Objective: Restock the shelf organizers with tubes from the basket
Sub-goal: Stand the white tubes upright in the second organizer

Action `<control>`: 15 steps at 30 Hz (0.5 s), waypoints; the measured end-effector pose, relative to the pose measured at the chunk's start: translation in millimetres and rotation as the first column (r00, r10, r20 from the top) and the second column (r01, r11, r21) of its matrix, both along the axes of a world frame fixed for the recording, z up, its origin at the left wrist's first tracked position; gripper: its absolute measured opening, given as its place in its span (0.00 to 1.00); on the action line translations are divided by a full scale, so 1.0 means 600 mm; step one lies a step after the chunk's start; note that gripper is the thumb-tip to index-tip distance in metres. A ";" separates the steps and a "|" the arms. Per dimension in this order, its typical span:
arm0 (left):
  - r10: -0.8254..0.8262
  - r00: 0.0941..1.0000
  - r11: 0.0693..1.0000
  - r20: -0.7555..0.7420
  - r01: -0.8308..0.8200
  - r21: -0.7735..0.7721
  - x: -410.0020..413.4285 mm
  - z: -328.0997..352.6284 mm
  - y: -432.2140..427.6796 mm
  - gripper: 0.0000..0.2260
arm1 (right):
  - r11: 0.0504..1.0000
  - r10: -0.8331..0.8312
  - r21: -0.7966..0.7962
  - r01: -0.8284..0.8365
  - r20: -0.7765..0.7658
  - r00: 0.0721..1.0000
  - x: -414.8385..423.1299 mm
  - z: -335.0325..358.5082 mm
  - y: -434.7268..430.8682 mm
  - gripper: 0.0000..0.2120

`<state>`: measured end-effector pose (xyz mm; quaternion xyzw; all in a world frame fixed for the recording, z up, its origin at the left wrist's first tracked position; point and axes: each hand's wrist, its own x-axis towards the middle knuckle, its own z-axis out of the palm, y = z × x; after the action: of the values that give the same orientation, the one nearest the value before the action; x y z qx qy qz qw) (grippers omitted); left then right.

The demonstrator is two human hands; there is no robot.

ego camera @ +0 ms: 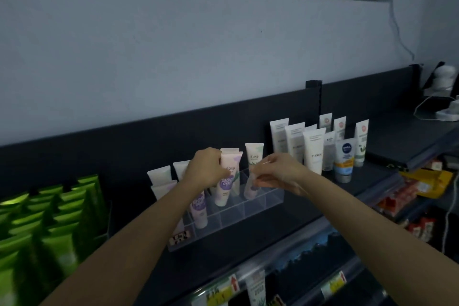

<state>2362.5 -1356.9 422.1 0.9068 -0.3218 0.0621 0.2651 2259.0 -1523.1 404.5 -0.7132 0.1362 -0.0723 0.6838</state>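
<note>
A clear acrylic organizer [260, 206] with divided compartments stands on the dark shelf. Several pale tubes with purple labels stand in it. My left hand [206, 169] grips the upper part of a pink-and-purple tube [227, 181] standing in a middle compartment. My right hand [278, 171] pinches the top of another pale tube [250, 187] that stands in the compartment to the right. A white-green tube [253, 154] stands behind them. The basket is not in view.
Rows of green tubes [44, 226] fill the shelf at the left. White tubes [313, 149] and a blue-orange tube [344, 159] stand to the right. A white device with cables [442, 87] sits at the far right. Lower shelves hold packaged goods [422, 184].
</note>
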 end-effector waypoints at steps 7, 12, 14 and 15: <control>0.020 1.000 0.991 0.024 -0.023 0.134 0.025 0.000 -0.008 0.11 | 0.981 -0.148 -0.133 0.142 -0.031 0.989 0.051 -0.024 0.001 0.13; 0.010 0.992 0.939 0.125 -0.052 0.341 0.031 0.003 -0.007 0.05 | 0.967 -0.205 -0.153 0.206 0.023 0.979 0.066 -0.032 0.006 0.07; 0.015 0.985 0.906 0.172 -0.086 0.415 0.032 0.002 -0.006 0.06 | 0.960 -0.230 -0.155 0.234 0.039 0.972 0.070 -0.033 0.006 0.04; 0.019 0.982 0.897 0.185 -0.099 0.432 0.033 0.001 -0.005 0.06 | 0.958 -0.237 -0.152 0.241 0.046 0.970 0.071 -0.033 0.006 0.03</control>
<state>2382.2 -1359.9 422.9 0.9434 -0.3221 0.0760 0.0224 2301.6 -1519.6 384.6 -0.7418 0.2059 -0.1747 0.6139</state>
